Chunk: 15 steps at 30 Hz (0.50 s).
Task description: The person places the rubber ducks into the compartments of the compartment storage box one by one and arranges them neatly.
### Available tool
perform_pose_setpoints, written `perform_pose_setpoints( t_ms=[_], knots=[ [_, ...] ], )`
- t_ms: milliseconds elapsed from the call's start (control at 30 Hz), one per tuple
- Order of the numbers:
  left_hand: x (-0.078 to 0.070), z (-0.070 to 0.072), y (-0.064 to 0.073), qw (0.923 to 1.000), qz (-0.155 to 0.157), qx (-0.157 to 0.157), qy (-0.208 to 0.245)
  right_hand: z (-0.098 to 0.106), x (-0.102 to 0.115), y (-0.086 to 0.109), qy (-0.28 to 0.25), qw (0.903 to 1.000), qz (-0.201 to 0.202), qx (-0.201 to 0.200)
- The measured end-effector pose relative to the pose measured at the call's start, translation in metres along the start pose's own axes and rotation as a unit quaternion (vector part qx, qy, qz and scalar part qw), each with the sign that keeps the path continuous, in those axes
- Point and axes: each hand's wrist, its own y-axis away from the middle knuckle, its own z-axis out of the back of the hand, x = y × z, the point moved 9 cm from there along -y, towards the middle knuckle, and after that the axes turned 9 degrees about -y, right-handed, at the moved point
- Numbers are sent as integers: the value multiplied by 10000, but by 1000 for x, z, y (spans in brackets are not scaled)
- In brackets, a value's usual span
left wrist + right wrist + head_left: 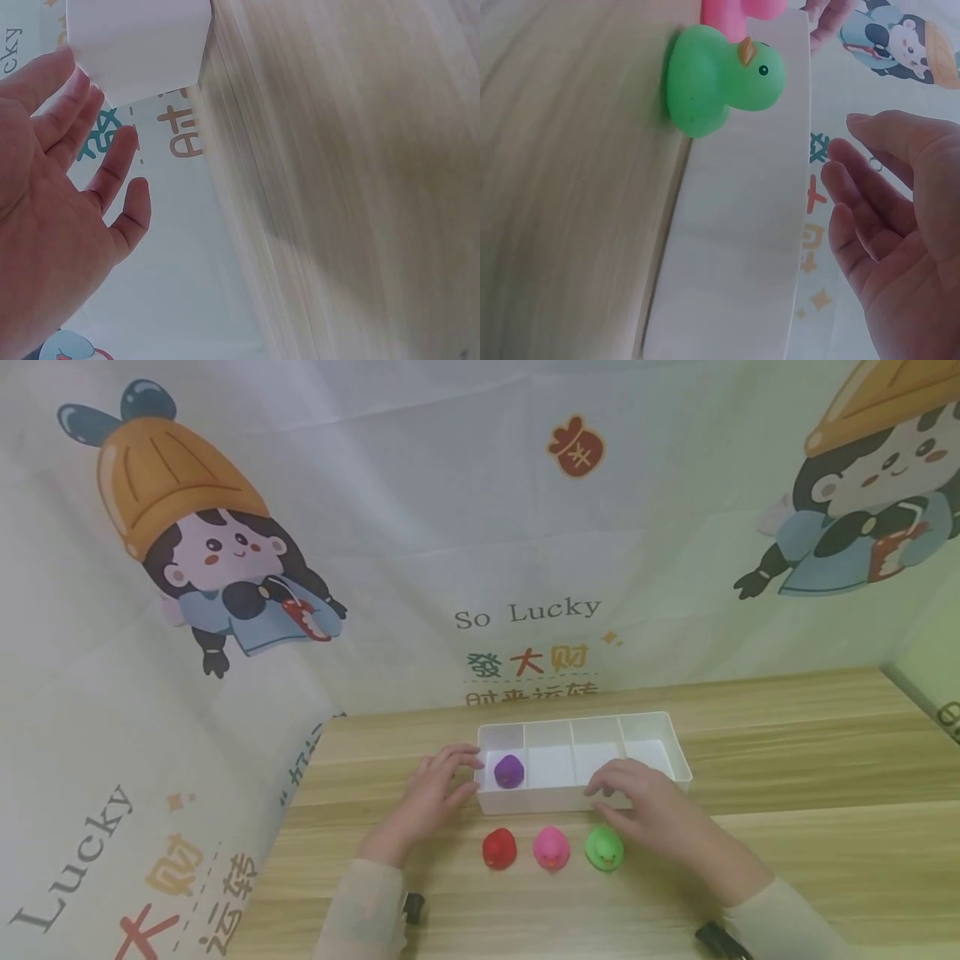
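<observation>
A white tray (536, 801) with a row of compartments stands on the wooden table. In its leftmost compartment sits a purple rubber duck (509, 772). My left hand (441, 787) is at the tray's left end, fingers loosely bent and the fingertips at the wall; it grips nothing. Over the tray's front wall, right of the middle, hovers my right hand (637, 797), holding nothing, its fingers relaxed. In front of the tray a red duck (499, 849), a pink duck (551, 849) and a green duck (604, 848) stand in a row, the green one nearest my right hand.
The wooden table (810, 760) extends to both sides of the tray. Behind it hangs a pale cloth (405, 527) printed with cartoon figures and lettering. Black straps (413, 908) show at both wrists.
</observation>
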Motion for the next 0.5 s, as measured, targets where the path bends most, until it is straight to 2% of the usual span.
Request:
perform_pose_setpoints(
  t_ms=[267, 500],
  knots=[
    [0, 2, -1, 10000, 44, 45, -26, 0, 1, 11, 34, 9995, -199, 225],
    [3, -1, 1, 9998, 123, 160, 0, -6, 2, 22, -233, 9980, -263, 523]
  ],
)
